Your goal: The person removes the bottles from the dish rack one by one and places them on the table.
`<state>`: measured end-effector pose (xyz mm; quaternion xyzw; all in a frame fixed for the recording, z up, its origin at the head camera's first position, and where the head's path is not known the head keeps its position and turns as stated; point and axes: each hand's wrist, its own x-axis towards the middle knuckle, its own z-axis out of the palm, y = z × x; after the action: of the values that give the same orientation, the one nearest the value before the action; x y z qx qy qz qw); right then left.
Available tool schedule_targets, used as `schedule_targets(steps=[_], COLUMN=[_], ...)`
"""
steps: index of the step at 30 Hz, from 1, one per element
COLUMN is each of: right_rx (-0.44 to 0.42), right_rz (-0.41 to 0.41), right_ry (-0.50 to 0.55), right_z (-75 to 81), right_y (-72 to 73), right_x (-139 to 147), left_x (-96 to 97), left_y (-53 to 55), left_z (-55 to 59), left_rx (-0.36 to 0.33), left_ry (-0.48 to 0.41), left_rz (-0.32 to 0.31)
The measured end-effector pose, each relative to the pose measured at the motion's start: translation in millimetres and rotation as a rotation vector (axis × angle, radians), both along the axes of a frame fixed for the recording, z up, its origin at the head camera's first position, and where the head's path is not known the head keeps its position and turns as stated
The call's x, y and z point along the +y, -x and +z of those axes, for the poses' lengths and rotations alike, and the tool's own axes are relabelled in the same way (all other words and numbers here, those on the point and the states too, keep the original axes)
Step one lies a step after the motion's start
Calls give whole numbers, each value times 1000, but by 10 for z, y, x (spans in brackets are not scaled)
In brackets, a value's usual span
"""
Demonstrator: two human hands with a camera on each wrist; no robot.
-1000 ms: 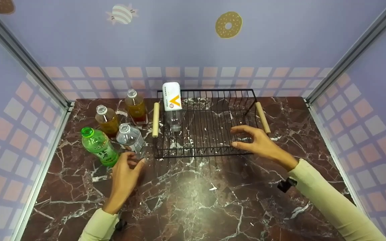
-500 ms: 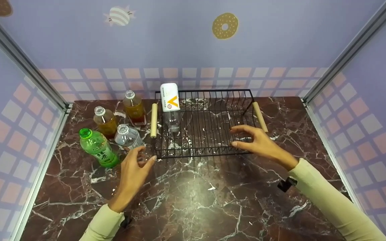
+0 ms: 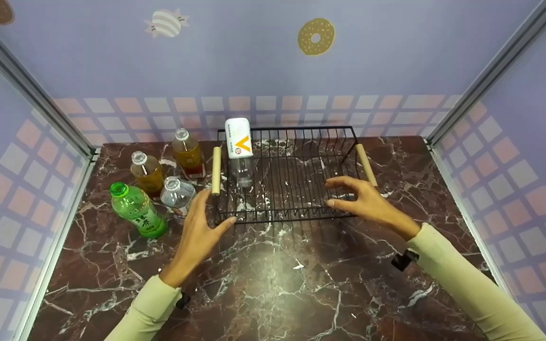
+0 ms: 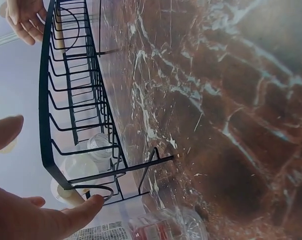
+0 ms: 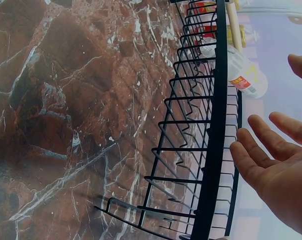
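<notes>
A black wire dish rack (image 3: 287,219) with two pale wooden handles stands on the marble-patterned table. In its left end, a clear bottle with a white top part (image 3: 238,137) and an orange V stands tilted. My left hand (image 3: 199,239) is spread at the rack's front left corner, holding nothing; in the left wrist view a fingertip (image 4: 95,201) lies right at the side wire. Fingers apart and empty, my right hand (image 3: 363,201) hovers by the rack's front right part. Beside my left fingers, a clear bottle (image 3: 174,192) stands partly hidden.
Left of the rack stand a green tea bottle (image 3: 139,213) and two bottles of amber drink, one nearer (image 3: 147,174) and one farther back (image 3: 189,154). Patterned panels (image 3: 197,61) close off the back and both sides. A small white scrap (image 3: 298,265) lies in front.
My left hand has moved right and forward, away from the bottles to the rack's corner, its thumb and fingers spreading wider. The right hand stays in place. The head view has shifted slightly.
</notes>
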<state>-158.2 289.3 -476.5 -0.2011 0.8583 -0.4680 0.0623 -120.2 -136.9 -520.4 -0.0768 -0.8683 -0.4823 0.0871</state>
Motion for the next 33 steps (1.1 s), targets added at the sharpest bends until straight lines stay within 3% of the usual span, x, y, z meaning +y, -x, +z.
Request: schedule_targets(steps=[7,13,17,24,33], right_rx=[0,5,-1,-11,-9], right_rz=[3,-6,-4,-10,-21], right_ry=[14,18,31,11,1], right_z=[-11,-21,-30,-34,-32], right_y=[1,1,14,39,125], right_x=[3,13,11,-12,-52], left_x=[33,62,71,53,45], left_y=[116,199,253,322,312], left_z=[35,41,-14,-150,-240], left_rx=[-80,-150,-178,-195,-205], left_ry=[-23,8,10,-60,-97], left_rz=[-52,-97,-119,-135,-140])
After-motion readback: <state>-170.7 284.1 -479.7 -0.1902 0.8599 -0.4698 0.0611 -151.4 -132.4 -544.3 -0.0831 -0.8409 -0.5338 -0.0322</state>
